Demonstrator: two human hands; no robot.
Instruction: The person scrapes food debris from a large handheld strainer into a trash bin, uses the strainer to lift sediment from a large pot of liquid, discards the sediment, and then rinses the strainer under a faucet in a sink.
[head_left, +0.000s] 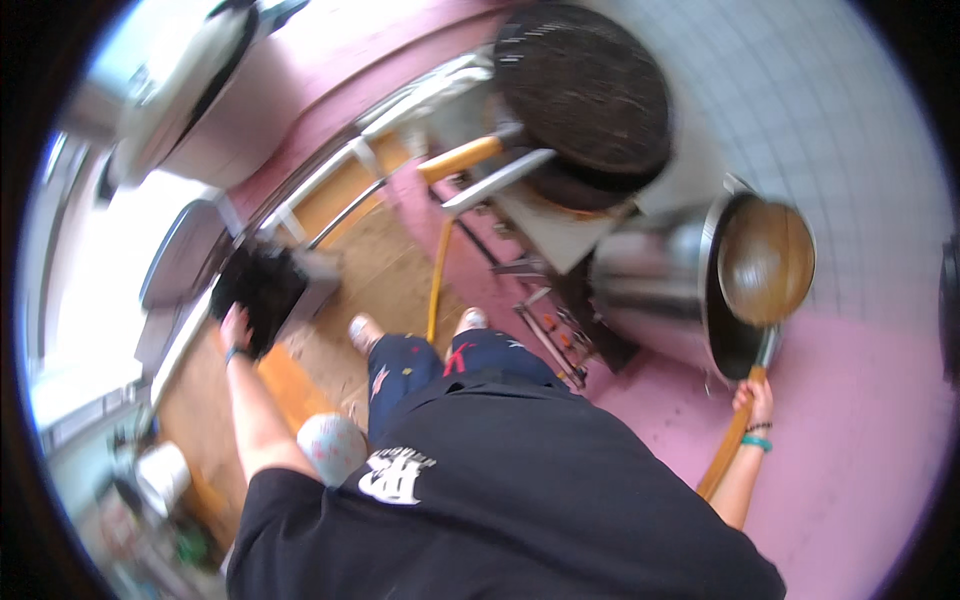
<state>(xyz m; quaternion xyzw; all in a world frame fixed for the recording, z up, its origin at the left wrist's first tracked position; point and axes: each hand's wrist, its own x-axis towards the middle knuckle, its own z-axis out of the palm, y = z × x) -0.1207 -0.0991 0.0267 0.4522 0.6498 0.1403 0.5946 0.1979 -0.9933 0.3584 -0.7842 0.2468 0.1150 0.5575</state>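
Observation:
My right hand (754, 401) grips the wooden handle of a large metal ladle (769, 262). The ladle's round bowl is over the mouth of a tall stainless steel pot (652, 262), and part of the pot's dark inside shows beside it. Out to the left, my left hand (237, 328) is at the near edge of a blurred black object (262, 289), perhaps a bin or bag. Its fingers overlap that edge, but blur hides whether they grip it.
A dark round pan or lid (585, 97) with a wooden handle (459, 159) sits on the gas stove (555, 232). A yellow hose (439, 281) runs down to the floor. One large white lidded vessel (232, 112) stands at upper left. A patterned round object (332, 448) is near my left side.

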